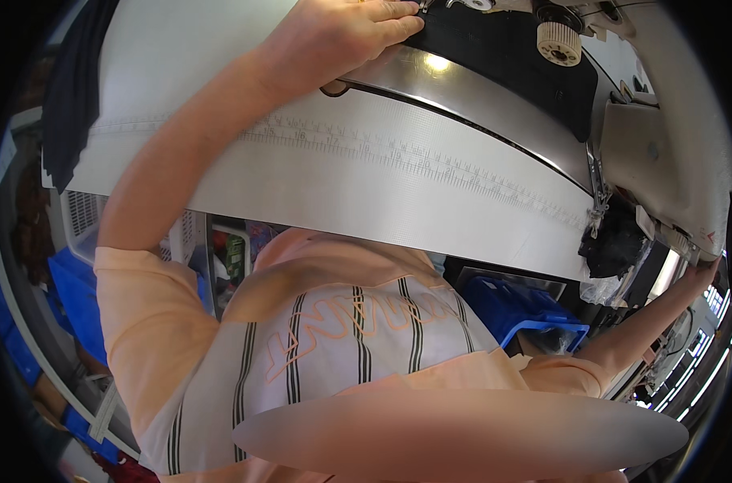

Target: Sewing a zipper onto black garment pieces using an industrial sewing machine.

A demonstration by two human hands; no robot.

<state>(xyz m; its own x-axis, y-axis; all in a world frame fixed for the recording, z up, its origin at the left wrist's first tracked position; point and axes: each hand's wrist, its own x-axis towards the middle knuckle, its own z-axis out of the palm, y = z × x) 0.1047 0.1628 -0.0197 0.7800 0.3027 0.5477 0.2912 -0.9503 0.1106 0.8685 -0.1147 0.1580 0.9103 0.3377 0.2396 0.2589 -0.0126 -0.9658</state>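
Observation:
My left hand (334,36) reaches across to the top of the view, its fingers stretched out and lying at the edge of a black cloth (503,60). The fingertips are close to the metal presser foot (425,6) of a sewing machine (664,145). The cloth spreads rightward over the machine's shiny metal bed (479,92), under a ribbed white dial (559,44). Out at the far right, my right hand (707,272) is at the lower edge of the machine's body. Its fingers are mostly hidden there, so what it touches cannot be made out.
A white tabletop (342,177) with printed ruler marks runs in front of me. Dark cloth (72,105) hangs over its left end. Below are a blue bin (519,310), a white plastic basket (82,217) and a blue container (76,294). A black bundle (620,245) hangs by the right edge.

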